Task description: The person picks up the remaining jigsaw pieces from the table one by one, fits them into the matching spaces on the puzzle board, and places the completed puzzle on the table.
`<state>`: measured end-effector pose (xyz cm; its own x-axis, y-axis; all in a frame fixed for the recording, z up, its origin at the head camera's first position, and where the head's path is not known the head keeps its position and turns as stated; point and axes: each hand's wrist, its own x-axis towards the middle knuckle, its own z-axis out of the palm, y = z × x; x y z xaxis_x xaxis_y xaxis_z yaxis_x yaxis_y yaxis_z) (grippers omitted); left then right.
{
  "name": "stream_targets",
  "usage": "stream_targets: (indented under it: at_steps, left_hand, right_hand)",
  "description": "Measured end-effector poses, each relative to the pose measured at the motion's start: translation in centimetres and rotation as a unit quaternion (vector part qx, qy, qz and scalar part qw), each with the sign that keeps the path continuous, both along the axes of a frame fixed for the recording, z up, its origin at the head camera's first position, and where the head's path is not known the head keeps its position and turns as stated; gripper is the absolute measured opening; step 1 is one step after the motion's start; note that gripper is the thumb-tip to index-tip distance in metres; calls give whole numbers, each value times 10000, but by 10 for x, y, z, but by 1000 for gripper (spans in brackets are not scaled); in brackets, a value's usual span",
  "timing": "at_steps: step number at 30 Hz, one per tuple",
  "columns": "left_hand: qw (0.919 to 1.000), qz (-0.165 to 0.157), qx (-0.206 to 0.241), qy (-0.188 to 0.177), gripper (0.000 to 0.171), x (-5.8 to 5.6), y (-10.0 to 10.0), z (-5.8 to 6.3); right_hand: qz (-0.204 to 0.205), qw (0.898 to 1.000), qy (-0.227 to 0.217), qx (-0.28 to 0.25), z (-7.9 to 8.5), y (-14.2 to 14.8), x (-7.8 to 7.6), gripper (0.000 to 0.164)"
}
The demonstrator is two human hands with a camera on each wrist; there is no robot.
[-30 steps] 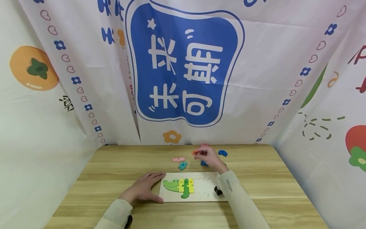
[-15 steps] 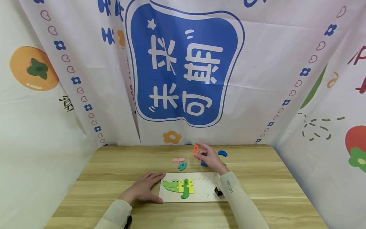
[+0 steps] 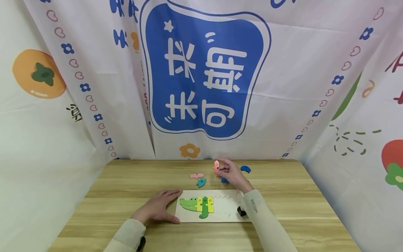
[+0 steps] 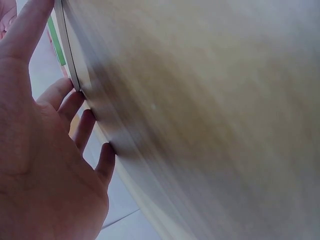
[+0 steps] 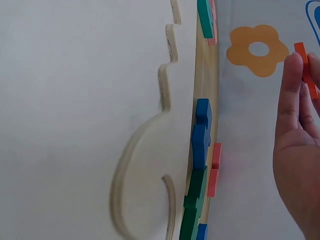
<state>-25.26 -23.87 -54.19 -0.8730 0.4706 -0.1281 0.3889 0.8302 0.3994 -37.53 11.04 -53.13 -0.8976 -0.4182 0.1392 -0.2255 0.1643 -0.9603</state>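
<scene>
A white puzzle board [image 3: 221, 213] lies on the table, with a crocodile's green head [image 3: 189, 204] and yellow and green body pieces [image 3: 205, 204] set in its left part. My left hand [image 3: 160, 206] spreads along the board's left end, thumb at the near corner and fingers at the far one; in the left wrist view its fingertips [image 4: 89, 116] touch down by the edge. Beyond the board, my right hand [image 3: 231, 174] pinches an orange puzzle piece [image 5: 306, 70] between thumb and fingers. The piece stands upright with its pointed end up, its head-view face [image 3: 216, 164] looking pinkish.
Loose pieces lie behind the board: a pink one [image 3: 196, 175], a teal one [image 3: 201, 182], a blue one [image 3: 225, 180] and a curved blue one [image 3: 245, 169]. The right wrist view adds a green piece [image 5: 196, 200] and a reddish one [image 5: 215, 170]. A printed curtain [image 3: 283, 115] hangs behind.
The orange piece has been lifted upright by my right hand and then turned, its visible face going from orange to pinkish. My left hand and the board have stayed put.
</scene>
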Motion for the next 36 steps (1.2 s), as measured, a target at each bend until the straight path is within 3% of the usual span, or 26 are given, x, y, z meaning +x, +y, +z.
stream_targets:
  at_steps: [9, 15, 21, 29, 36]
  left_hand:
    - [9999, -23, 23, 115, 110, 3, 1, 1]
    - [9998, 95, 112, -92, 109, 2, 3, 3]
    - [9999, 86, 0, -66, 109, 1, 1, 2]
    - [9999, 75, -4, -94, 111, -1, 0, -1]
    - [9999, 74, -43, -62, 111, -2, -1, -1]
  right_hand:
    - [180, 9998, -6, 87, 0, -1, 0, 59]
    - [311, 9995, -23, 37, 0, -2, 3, 60]
    - [463, 9987, 131, 146, 3, -3, 8, 60]
    - [596, 9976, 41, 337, 9, -2, 21, 59]
    - [427, 9960, -311, 719, 15, 1, 42, 58]
